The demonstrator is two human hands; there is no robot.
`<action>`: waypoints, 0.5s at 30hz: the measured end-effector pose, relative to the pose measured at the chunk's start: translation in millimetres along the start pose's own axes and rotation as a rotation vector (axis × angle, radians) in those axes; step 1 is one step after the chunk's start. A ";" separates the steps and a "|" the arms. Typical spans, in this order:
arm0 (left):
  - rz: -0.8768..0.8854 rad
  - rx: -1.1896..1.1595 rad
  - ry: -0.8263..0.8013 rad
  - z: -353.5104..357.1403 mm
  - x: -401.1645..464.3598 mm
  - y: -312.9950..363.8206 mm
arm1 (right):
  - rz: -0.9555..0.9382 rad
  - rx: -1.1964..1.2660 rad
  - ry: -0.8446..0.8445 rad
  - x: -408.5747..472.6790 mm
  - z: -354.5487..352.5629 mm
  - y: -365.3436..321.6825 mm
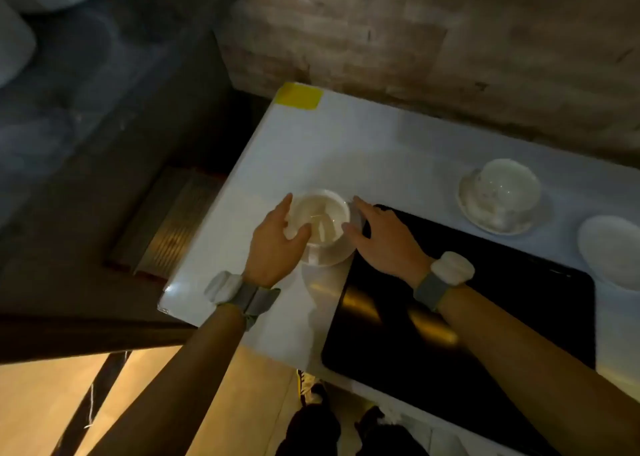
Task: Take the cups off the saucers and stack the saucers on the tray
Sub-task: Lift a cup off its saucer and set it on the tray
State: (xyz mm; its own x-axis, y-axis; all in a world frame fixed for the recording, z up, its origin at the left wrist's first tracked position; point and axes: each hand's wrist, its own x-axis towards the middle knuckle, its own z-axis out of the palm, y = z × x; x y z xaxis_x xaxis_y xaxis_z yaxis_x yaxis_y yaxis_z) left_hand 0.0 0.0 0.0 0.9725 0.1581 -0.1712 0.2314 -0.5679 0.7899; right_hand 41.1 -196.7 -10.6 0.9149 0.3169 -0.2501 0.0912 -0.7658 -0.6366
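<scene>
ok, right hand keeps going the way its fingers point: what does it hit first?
Likely the near cup: the right hand points up-left at its right wall, fingers at or almost on it. Contact is unclear. The cup stands on its saucer.

Cup (320, 218): white, round, upright, mouth open to the camera, seated on its saucer at the frame's centre.
Saucer (329, 256): white, glossy, flat beneath that cup, its right rim just beside the tray's upper-left corner.
Tray (485, 317): black, glossy, rectangular with rounded corners, lying flat at 4 o'clock from the first cup.
Second cup (509, 187): white, faintly patterned, upright, at 2 o'clock.
Second saucer (498, 221): white, under the second cup.
Bare saucer (611, 251): white, flat, at 3 o'clock, cut by the frame edge.
</scene>
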 end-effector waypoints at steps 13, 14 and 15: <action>-0.120 -0.194 -0.046 4.0 16.9 -24.8 | 0.146 0.317 0.040 16.1 32.5 -5.4; -0.128 -0.223 -0.045 4.4 17.8 -25.5 | 0.155 0.343 0.047 16.4 33.3 -7.7; -0.138 -0.247 -0.048 4.8 18.3 -26.0 | 0.167 0.366 0.050 16.3 34.7 -9.6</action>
State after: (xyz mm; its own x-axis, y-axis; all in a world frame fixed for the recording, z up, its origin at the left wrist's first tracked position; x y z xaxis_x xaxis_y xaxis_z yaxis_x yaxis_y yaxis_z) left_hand 11.9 13.8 -26.5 0.9339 0.1785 -0.3099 0.3535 -0.3283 0.8760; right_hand 41.6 -164.7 -33.9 0.9241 0.1703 -0.3422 -0.1984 -0.5515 -0.8102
